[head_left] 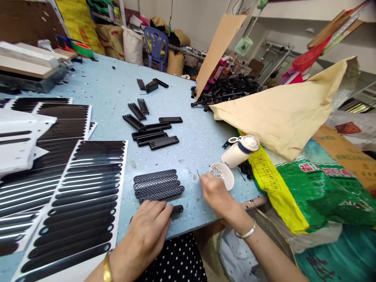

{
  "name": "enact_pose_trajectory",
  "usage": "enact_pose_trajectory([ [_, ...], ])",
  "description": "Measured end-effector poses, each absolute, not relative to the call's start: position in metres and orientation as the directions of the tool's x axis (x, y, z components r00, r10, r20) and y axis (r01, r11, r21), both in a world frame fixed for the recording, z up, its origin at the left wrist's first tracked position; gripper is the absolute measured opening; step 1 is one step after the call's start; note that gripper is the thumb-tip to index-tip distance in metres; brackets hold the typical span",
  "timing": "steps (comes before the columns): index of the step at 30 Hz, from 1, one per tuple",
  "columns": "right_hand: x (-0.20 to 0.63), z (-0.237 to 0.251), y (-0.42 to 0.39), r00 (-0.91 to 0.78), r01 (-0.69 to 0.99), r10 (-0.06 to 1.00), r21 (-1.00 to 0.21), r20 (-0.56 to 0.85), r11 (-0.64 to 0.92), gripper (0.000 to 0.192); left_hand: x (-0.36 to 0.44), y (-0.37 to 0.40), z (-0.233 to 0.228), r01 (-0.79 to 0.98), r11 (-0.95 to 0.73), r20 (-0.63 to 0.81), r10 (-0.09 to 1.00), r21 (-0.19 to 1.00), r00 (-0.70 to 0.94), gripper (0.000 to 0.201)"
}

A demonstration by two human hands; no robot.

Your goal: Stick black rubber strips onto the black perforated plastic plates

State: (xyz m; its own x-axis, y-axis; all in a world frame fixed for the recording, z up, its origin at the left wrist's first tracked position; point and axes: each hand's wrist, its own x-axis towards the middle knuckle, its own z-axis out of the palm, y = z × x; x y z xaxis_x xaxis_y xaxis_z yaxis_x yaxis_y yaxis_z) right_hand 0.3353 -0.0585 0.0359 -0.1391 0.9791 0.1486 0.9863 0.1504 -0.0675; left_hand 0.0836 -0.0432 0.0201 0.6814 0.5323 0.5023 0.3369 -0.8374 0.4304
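My left hand (149, 227) lies at the table's near edge with its fingers together over a black plastic strip (177, 210), whose rounded end with a hole sticks out to the right. Just beyond the fingers, several black lattice-patterned strips (158, 185) lie side by side. My right hand (216, 192) is closed in a pinch, and a thin dark tip (198, 173) shows beyond its fingertips. What that tip belongs to is mostly hidden. Right beside this hand stands a white bowl (230, 181) with small shiny metal pieces (216, 172) in it.
Sheets of glossy black strips (88, 188) cover the left side. Black plastic pieces (164, 142) lie in loose groups mid-table. A white bottle (239, 152) stands behind the bowl. Brown paper (276, 105), a heap of black parts (229, 90) and a green sack (317, 192) crowd the right.
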Motion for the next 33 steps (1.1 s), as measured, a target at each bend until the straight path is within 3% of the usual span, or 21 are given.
enact_pose_trajectory([
  [5,0.327,0.028,-0.04,-0.216,0.976,0.975,0.006,0.061,0.216,0.029,0.085,-0.043,0.012,0.354,-0.84,0.474,0.529,0.412,0.703,0.031],
  [10,0.32,0.017,-0.061,-0.248,0.969,0.967,0.003,0.066,0.248,0.028,0.073,-0.044,0.01,0.351,-0.834,0.471,0.535,0.425,0.701,0.027],
  [14,0.323,0.011,-0.087,-0.265,0.952,0.941,-0.101,0.212,0.291,0.039,0.07,-0.043,0.014,0.347,-0.823,0.44,0.542,0.449,0.716,0.027],
  [17,0.325,0.006,-0.093,-0.188,0.966,0.934,-0.113,0.305,0.231,0.036,0.073,-0.043,0.019,0.36,-0.822,0.426,0.544,0.441,0.722,0.025],
  [20,0.323,0.001,-0.087,-0.12,0.99,0.962,-0.047,0.246,0.135,0.025,0.078,-0.044,0.023,0.39,-0.813,0.394,0.559,0.432,0.729,0.022],
  [25,0.319,-0.002,-0.08,-0.122,0.99,0.964,-0.039,0.237,0.135,0.023,0.084,-0.046,0.025,0.412,-0.796,0.353,0.577,0.443,0.736,0.022],
  [27,0.317,0.005,-0.084,-0.104,0.982,0.963,-0.126,0.247,0.138,0.023,0.085,-0.046,0.024,0.402,-0.79,0.37,0.585,0.463,0.722,0.022],
  [31,0.31,0.033,-0.099,-0.115,0.818,0.98,-0.545,0.161,0.185,0.019,0.084,-0.045,0.022,0.356,-0.78,0.405,0.587,0.514,0.701,0.021],
  [33,0.305,0.047,-0.103,-0.167,0.733,0.981,-0.652,0.102,0.193,0.018,0.083,-0.044,0.021,0.352,-0.771,0.384,0.589,0.53,0.711,0.021],
])
